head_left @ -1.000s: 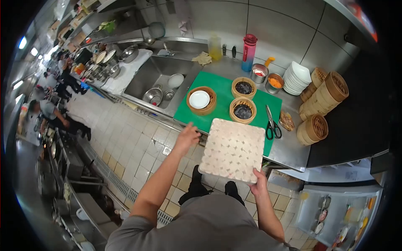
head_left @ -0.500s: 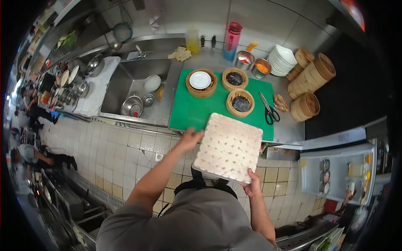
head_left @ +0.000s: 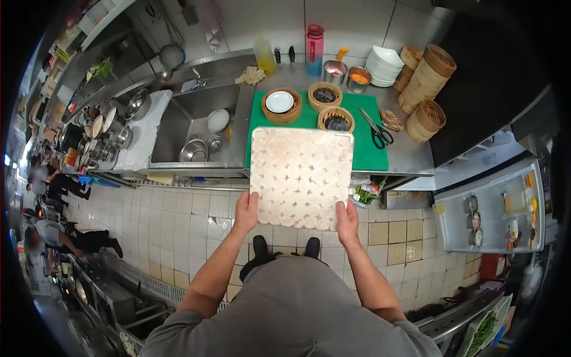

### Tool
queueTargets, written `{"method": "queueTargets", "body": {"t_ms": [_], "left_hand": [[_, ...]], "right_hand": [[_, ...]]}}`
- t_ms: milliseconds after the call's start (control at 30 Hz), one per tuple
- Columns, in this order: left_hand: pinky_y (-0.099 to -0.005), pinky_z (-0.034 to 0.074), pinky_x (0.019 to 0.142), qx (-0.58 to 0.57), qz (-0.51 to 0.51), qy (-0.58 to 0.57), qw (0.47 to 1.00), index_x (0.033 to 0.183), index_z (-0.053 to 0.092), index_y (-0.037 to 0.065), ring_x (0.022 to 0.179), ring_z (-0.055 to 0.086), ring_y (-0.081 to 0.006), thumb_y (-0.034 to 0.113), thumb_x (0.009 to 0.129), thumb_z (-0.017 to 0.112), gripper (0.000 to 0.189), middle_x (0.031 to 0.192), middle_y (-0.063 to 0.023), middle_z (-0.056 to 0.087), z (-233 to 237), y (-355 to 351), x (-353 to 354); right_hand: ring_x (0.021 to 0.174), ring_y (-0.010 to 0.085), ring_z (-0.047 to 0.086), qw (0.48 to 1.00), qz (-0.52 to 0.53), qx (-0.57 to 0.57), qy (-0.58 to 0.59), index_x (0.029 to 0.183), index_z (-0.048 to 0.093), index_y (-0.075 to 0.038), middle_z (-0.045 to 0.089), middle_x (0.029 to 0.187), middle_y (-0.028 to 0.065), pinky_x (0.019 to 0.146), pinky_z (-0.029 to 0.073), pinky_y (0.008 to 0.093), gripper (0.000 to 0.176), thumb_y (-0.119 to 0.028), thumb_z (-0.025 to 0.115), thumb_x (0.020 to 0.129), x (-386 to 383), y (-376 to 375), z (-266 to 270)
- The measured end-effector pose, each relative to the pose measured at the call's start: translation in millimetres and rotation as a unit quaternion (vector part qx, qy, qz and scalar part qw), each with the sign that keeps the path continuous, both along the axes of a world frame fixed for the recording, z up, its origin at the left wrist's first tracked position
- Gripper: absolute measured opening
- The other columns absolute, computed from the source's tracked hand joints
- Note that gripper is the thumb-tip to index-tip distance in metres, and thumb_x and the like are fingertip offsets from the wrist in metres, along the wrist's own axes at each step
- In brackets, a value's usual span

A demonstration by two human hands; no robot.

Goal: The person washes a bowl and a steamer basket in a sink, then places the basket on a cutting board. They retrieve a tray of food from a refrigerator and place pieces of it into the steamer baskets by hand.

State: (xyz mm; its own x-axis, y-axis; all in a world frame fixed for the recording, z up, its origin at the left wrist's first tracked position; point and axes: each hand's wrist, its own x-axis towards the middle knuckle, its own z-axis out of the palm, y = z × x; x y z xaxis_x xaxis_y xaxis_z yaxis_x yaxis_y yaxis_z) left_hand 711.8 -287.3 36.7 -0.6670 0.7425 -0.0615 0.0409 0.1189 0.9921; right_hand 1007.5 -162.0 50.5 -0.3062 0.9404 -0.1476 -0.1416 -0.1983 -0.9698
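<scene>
Between my hands is a pale square egg tray (head_left: pixel 300 178) with rows of rounded bumps and small grey gaps. My left hand (head_left: pixel 245 210) is closed on its lower left edge. On the lower right edge, my right hand (head_left: pixel 347 220) grips with the thumb on top. The tray's far edge overlaps the green cutting board (head_left: pixel 373 156) from my viewpoint. Beyond it stand bamboo steamers: one carries a small white dish (head_left: pixel 280 102), and two hold something dark (head_left: pixel 325 95).
Left of the board is a steel sink (head_left: pixel 178 134) with bowls inside. Scissors (head_left: pixel 376 128) lie on the board's right side. Stacked steamers (head_left: pixel 427 77) and white plates (head_left: pixel 383 66) stand behind. An open fridge door (head_left: pixel 488 208) is at right. People (head_left: pixel 53 232) work far left.
My left hand has come onto the tray's left edge, where it was apart before. The tray has turned square to me and shifted slightly left and forward.
</scene>
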Motion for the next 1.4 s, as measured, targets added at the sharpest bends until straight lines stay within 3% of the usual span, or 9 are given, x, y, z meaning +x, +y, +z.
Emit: {"method": "queueTargets", "body": {"t_ms": [67, 167, 500, 800, 867, 1000, 1133, 1200, 1400], "left_hand": [[-0.0328, 0.052, 0.082, 0.024, 0.012, 0.024, 0.999, 0.103, 0.068, -0.005, 0.089, 0.066, -0.0183, 0.042, 0.105, 0.055, 0.048, 0.092, -0.0148, 0.073, -9.1, 6.2, -6.7], [-0.0418, 0.051, 0.093, -0.295, -0.105, 0.035, 0.949, 0.123, 0.063, -0.014, 0.106, 0.069, -0.0373, 0.065, 0.101, 0.044, 0.083, 0.114, -0.0302, 0.069, -46.2, 13.5, -44.6], [-0.0404, 0.053, 0.091, -0.288, -0.133, 0.014, 0.948, 0.120, 0.062, -0.017, 0.106, 0.070, -0.0329, 0.059, 0.095, 0.063, 0.080, 0.115, -0.0284, 0.070, 27.5, 12.4, -49.5], [-0.0396, 0.054, 0.087, -0.014, -0.058, 0.068, 0.996, 0.113, 0.068, -0.013, 0.103, 0.072, -0.0327, 0.055, 0.088, 0.074, 0.073, 0.114, -0.0258, 0.072, 1.6, 6.3, -40.6], [-0.0386, 0.054, 0.087, -0.303, -0.134, 0.009, 0.943, 0.114, 0.067, -0.014, 0.102, 0.072, -0.0332, 0.060, 0.087, 0.073, 0.079, 0.114, -0.0268, 0.071, -12.7, 21.0, -59.9], [-0.0382, 0.054, 0.085, -0.318, -0.112, 0.064, 0.939, 0.114, 0.067, -0.014, 0.100, 0.072, -0.0335, 0.064, 0.086, 0.071, 0.083, 0.111, -0.0249, 0.073, -10.9, 35.9, -73.5], [-0.0370, 0.055, 0.089, -0.269, -0.132, -0.050, 0.953, 0.121, 0.066, -0.011, 0.105, 0.071, -0.0311, 0.064, 0.090, 0.067, 0.081, 0.121, -0.0192, 0.072, 6.8, 26.5, -66.2], [-0.0356, 0.055, 0.091, 0.051, -0.012, -0.479, 0.876, 0.132, 0.059, -0.005, 0.105, 0.071, -0.0262, 0.058, 0.096, 0.063, 0.073, 0.123, -0.0146, 0.071, 13.7, 2.0, -48.6], [-0.0437, 0.055, 0.099, 0.019, -0.072, -0.477, 0.876, 0.143, 0.048, 0.002, 0.121, 0.064, -0.0271, 0.032, 0.099, 0.066, 0.056, 0.135, -0.0122, 0.063, -3.5, -23.6, 25.2]], "right_hand": [[0.106, 0.0167, 0.064, 0.998, 0.006, -0.061, -0.031, 0.133, 0.058, 0.004, 0.068, 0.120, 0.0102, 0.093, 0.050, 0.0314, 0.047, -0.034, 0.058, 0.106, -9.7, 3.8, -5.4], [0.114, 0.0264, 0.064, 0.949, 0.035, -0.309, -0.060, 0.139, 0.054, 0.007, 0.065, 0.131, 0.0175, 0.101, 0.050, 0.0416, 0.068, -0.048, 0.063, 0.100, -25.6, 13.0, -53.2], [0.109, 0.0244, 0.065, 0.962, -0.056, -0.204, -0.173, 0.135, 0.058, 0.008, 0.067, 0.127, 0.0159, 0.096, 0.051, 0.0374, 0.067, -0.048, 0.064, 0.100, -49.2, -13.8, -2.4], [0.092, 0.0203, 0.062, 0.975, -0.079, 0.043, -0.202, 0.113, 0.067, 0.006, 0.071, 0.104, 0.0129, 0.086, 0.050, 0.0358, 0.052, -0.044, 0.055, 0.105, -48.5, -19.5, -26.9], [0.102, 0.0237, 0.064, 0.961, -0.072, -0.169, -0.205, 0.114, 0.068, 0.009, 0.070, 0.116, 0.0168, 0.092, 0.050, 0.0372, 0.059, -0.048, 0.056, 0.103, -53.1, -15.3, -34.8], [0.117, 0.0278, 0.064, 0.970, -0.067, -0.199, -0.122, 0.134, 0.056, 0.010, 0.067, 0.128, 0.0200, 0.104, 0.048, 0.0394, 0.071, -0.052, 0.059, 0.101, -59.9, -1.5, -25.1], [0.110, 0.0296, 0.068, 0.960, -0.037, -0.278, -0.014, 0.137, 0.054, 0.005, 0.066, 0.130, 0.0184, 0.096, 0.054, 0.0426, 0.059, -0.044, 0.058, 0.104, -55.1, -5.5, -28.5], [0.111, 0.0285, 0.068, 0.957, -0.096, -0.275, 0.003, 0.138, 0.052, 0.005, 0.066, 0.129, 0.0184, 0.095, 0.054, 0.0422, 0.061, -0.046, 0.057, 0.104, -69.2, -27.5, -23.2], [0.110, 0.0268, 0.068, 0.903, 0.087, -0.402, 0.121, 0.140, 0.053, -0.006, 0.066, 0.128, 0.0129, 0.090, 0.056, 0.0452, 0.068, -0.061, 0.054, 0.100, -101.0, -73.0, -25.8]]}}
